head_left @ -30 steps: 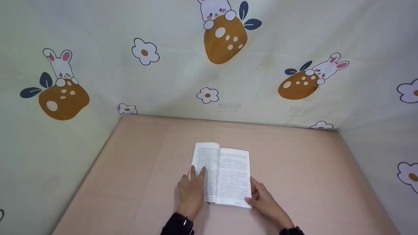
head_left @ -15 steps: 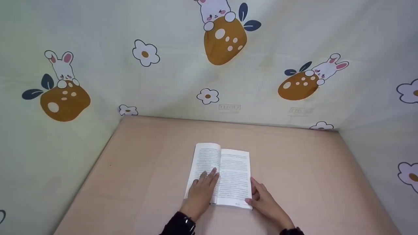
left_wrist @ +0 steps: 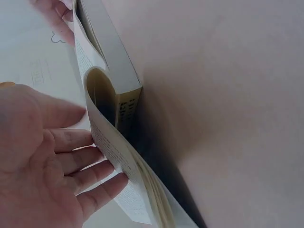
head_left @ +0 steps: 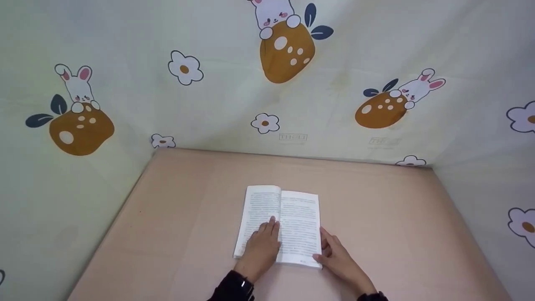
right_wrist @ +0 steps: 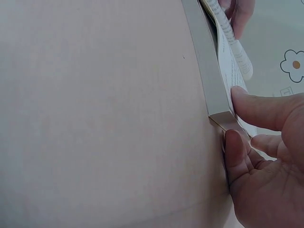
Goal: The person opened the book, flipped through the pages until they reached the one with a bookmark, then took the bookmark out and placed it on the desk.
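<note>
The left hand [head_left: 260,248] has shifted inward across the open book [head_left: 299,225], fingers extended, resting near the fold. The right hand [head_left: 340,260] pinches its right edge. The book lies between the tabletop's [head_left: 179,200] side edges; its pages likely crease easily, the full block gripping stiffest.

book [head_left: 299,221] on table [head_left: 167,209] | left hand [head_left: 261,248] on left page [head_left: 262,207] | right hand [head_left: 340,259] at right edge [head_left: 319,221] | wall [head_left: 225,100] behind
</note>
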The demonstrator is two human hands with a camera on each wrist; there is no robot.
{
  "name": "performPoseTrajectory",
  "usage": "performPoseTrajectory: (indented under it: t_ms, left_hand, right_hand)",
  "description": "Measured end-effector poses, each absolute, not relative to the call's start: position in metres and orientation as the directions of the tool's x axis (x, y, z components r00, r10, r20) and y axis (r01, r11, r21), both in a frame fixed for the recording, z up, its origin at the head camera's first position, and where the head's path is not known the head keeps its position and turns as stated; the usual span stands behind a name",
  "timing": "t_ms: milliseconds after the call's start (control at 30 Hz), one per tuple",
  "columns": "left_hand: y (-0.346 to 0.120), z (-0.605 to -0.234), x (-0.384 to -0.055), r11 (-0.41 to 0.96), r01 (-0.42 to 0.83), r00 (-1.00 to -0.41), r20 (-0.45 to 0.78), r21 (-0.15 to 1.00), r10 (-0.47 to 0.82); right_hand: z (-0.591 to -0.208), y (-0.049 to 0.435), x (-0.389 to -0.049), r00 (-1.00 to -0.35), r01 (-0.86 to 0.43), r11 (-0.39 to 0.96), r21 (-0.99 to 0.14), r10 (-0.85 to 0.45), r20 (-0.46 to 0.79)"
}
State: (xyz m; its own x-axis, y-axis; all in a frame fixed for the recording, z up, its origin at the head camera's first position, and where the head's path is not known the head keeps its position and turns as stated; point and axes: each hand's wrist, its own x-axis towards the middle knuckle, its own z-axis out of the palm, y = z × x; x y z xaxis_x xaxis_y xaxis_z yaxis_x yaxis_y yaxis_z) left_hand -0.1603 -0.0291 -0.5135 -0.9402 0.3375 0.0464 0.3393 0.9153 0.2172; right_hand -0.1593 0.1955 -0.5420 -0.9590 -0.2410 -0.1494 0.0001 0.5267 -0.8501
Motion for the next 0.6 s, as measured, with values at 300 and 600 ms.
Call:
performPoseTrajectory:
  t_ms: [300,600]
  left_hand:
    - [-0.018,-0.517,-0.160,0.943,0.297,-0.954,0.004,0.149,0.300]
    - [-0.013,-0.518,-0.156,0.952,0.291,-0.956,0.000,0.096,0.293]
  right_hand:
    - [-0.540,0.196,-0.159,-0.953,0.016,0.491,-0.871,-0.257,-0.162]
    - [-0.543,0.198,-0.158,-0.952,-0.005,0.476,-0.880,-0.271,-0.141]
